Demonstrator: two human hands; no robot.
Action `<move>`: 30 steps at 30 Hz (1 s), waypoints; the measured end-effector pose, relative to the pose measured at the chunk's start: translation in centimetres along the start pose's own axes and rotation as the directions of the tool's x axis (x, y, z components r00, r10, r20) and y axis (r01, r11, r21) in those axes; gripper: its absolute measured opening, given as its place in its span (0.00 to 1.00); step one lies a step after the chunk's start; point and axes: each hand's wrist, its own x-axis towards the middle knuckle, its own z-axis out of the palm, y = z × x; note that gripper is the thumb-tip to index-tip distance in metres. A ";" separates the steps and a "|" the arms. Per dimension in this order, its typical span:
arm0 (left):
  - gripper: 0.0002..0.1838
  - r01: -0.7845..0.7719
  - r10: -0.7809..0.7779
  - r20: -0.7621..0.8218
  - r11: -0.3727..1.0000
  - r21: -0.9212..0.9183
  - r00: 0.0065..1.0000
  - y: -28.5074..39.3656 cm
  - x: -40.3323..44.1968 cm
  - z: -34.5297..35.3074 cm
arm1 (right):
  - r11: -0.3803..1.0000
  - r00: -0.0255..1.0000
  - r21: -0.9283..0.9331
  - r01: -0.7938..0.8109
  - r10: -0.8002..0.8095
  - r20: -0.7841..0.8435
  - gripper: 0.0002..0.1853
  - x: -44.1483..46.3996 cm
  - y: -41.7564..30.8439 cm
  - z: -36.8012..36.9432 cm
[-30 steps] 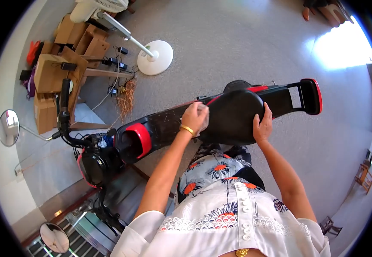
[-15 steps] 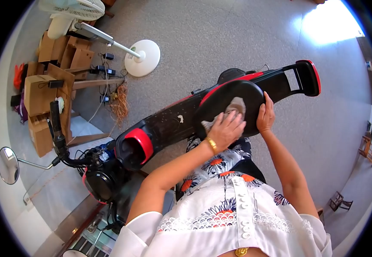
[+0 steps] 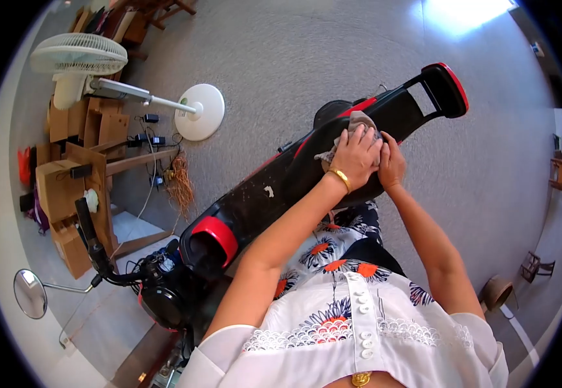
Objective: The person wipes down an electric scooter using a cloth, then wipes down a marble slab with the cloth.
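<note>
A crumpled greyish-brown cloth (image 3: 360, 119) lies pressed against the black seat (image 3: 316, 169) of an electric scooter. My left hand (image 3: 356, 156), with a gold bracelet at the wrist, is on top of the cloth and holds it against the seat, fingers bent over it. Close beside it, my right hand (image 3: 391, 161) grips the right edge of the seat; part of its grip is hidden. The scooter's black footboard (image 3: 255, 194) carries a white scuff. Its red-rimmed front compartment (image 3: 219, 236) and black handlebar (image 3: 90, 236) extend toward the lower left.
A white standing fan (image 3: 200, 112) is on the grey floor beyond the scooter. Cardboard boxes (image 3: 61, 187), a wooden frame (image 3: 142, 160) and loose cables stand at the left. A round mirror (image 3: 30, 294) sticks out from the handlebar. A small chair (image 3: 538, 266) is far right.
My left hand has slid the cloth up and right across the seat, coming close to my right hand. My right hand has shifted slightly left. The whole view has also tilted.
</note>
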 end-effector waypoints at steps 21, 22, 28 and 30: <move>0.38 0.130 -0.131 0.004 0.979 -0.160 0.991 -0.4 -7.8 -3.7 | 0.874 0.862 -0.113 0.472 -0.431 0.265 0.18 -2.8 -5.7 -1.0; 0.38 0.150 -0.150 0.008 0.980 -0.132 0.989 -0.6 -10.2 -4.3 | 0.857 0.810 -0.020 0.516 -0.479 0.339 0.19 -3.3 -5.9 -1.3; 0.34 0.235 -0.261 -0.105 0.949 -0.208 0.960 -2.3 -13.5 -4.3 | 0.835 0.921 -0.389 0.388 -0.362 0.143 0.26 -3.6 -4.0 -1.2; 0.34 0.284 -0.310 -0.088 0.931 -0.230 0.947 -3.4 -11.2 -3.6 | 0.832 0.920 -0.392 0.391 -0.361 0.151 0.26 -3.7 -4.1 -1.2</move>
